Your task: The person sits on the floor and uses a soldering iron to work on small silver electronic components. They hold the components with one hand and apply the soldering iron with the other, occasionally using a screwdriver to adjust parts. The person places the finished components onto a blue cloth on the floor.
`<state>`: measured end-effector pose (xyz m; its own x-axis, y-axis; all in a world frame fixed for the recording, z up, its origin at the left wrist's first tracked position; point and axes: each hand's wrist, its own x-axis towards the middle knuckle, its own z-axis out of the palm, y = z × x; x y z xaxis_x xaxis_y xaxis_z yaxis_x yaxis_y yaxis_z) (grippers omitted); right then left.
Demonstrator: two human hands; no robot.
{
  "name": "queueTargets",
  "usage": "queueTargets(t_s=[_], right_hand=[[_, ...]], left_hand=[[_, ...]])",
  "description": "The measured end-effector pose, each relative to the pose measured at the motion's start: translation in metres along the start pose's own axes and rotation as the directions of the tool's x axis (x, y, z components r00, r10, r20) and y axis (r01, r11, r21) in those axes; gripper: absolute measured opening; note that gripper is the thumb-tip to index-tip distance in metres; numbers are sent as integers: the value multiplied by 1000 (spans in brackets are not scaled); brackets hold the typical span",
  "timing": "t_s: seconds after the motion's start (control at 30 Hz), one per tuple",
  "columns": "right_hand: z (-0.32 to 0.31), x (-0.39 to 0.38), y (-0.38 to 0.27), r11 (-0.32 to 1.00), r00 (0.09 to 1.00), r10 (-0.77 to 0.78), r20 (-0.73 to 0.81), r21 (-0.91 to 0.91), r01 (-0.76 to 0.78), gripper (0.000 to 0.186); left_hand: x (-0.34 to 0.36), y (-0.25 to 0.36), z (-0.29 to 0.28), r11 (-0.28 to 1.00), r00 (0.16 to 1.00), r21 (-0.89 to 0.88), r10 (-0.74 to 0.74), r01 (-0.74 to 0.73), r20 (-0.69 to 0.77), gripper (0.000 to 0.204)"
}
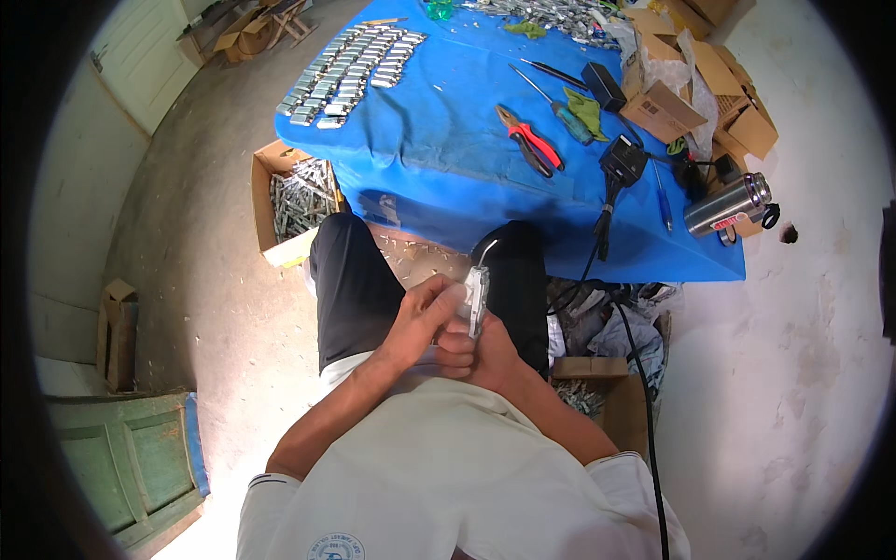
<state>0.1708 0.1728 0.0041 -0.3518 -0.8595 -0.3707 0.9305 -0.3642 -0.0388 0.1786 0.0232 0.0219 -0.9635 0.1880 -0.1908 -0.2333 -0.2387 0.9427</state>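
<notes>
Over my lap, a small silver metal piece [477, 301] is held upright between my two hands, with a thin pale bent strip or wire at its top; I cannot tell which. My left hand [423, 319] has its thumb and fingers closed at the piece's left side, slightly blurred. My right hand [487, 357] wraps round its lower part from the right, its fingers curled beneath my left hand's.
A blue-covered table [401, 140] bears rows of metal pieces [341, 75], red-handled pliers [546, 149], screwdrivers, a black adapter [623, 163], a steel flask [728, 205] and cartons [663, 117]. A box of metal parts [299, 196] is at left; another carton [616, 411] is right, beside a hanging cable.
</notes>
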Motion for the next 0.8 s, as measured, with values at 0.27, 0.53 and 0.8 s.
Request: queueTargets(t_s=[0.27, 0.53, 0.8], right_hand=[[30, -4, 2, 967, 858, -108, -502, -253, -26, 41], [34, -19, 7, 833, 692, -435, -576, -549, 68, 51], [32, -44, -4, -40, 606, -795, 25, -999, -11, 32]], left_hand=[[1, -7, 3, 998, 998, 5, 67, -67, 8, 30], [-3, -14, -5, 986, 999, 163, 36, -33, -11, 47], [-2, -17, -7, 994, 999, -99, -41, 44, 30, 44]])
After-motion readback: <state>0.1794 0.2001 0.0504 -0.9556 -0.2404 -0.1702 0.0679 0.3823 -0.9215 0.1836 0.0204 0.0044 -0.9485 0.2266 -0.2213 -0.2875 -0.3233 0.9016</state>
